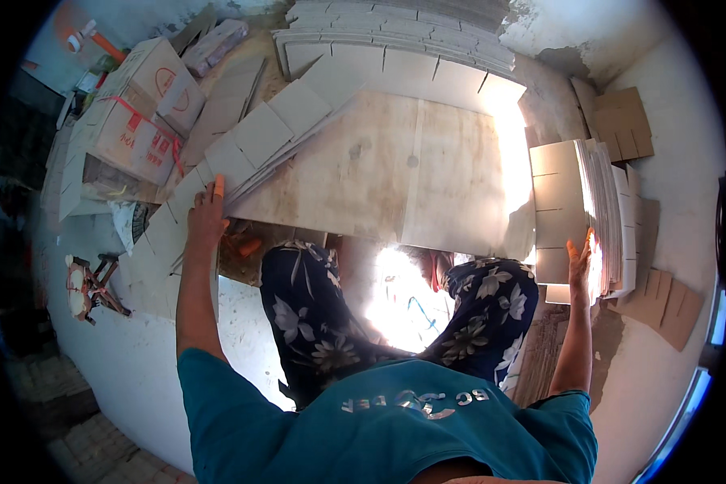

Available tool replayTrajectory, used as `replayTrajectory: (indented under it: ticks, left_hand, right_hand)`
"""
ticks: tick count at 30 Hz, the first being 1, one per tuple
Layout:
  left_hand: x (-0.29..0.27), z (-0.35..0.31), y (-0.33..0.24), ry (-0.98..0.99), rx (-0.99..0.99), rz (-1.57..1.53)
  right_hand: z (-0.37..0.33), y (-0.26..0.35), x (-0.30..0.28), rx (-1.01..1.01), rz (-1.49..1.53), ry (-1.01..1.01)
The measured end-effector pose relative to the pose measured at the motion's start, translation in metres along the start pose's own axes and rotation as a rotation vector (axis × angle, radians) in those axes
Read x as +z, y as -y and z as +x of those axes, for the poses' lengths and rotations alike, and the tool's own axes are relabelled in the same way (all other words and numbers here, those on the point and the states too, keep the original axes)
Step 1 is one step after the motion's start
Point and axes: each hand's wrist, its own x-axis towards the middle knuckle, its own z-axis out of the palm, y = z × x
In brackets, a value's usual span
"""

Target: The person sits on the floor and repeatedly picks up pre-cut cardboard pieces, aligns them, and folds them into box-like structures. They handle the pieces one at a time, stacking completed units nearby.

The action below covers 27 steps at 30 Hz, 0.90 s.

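My left hand [207, 216] lies with its fingers stretched out on a pale grey slotted cardboard strip [244, 145]. This strip runs slantwise over the left side of the wooden table, with more layers beneath it. My right hand [579, 262] touches the side of an upright stack of slotted cardboard sheets [558, 206] to the right of the table. Its thumb and fingers are apart, the fingers along the sheet edges in bright light. Whether any single sheet is between them cannot be made out.
The wooden tabletop [363, 173] spans the space before my knees. Across its far edge lies a thick pile of slotted cardboard [395, 60]. A large carton [141, 121] stands at the left, near a small wooden stool [93, 286]. Brown cardboard pieces [661, 306] lean at the right.
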Motion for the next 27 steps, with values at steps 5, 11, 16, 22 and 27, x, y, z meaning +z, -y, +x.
replayTrajectory:
  ticks: [5, 11, 16, 22, 27]
  left_hand:
    - [0.013, 0.004, 0.024, -0.244, 0.159, 0.046]
    - [0.011, -0.003, 0.066, -0.529, 0.191, 0.134]
    - [-0.057, -0.031, 0.056, -0.836, 0.169, 0.345]
    - [-0.077, -0.005, 0.03, -0.659, -0.111, 0.446]
    - [-0.004, 0.06, 0.005, -0.247, -0.247, 0.256]
  right_hand:
    - [-0.006, 0.016, -0.015, 0.084, 0.014, -0.005]
    - [-0.006, 0.063, -0.038, -0.082, -0.076, -0.151]
    - [-0.004, 0.081, -0.045, -0.058, -0.113, -0.117]
    - [-0.003, 0.149, -0.055, -0.238, -0.098, -0.159]
    - [-0.009, 0.219, -0.06, -0.335, 0.222, -0.019]
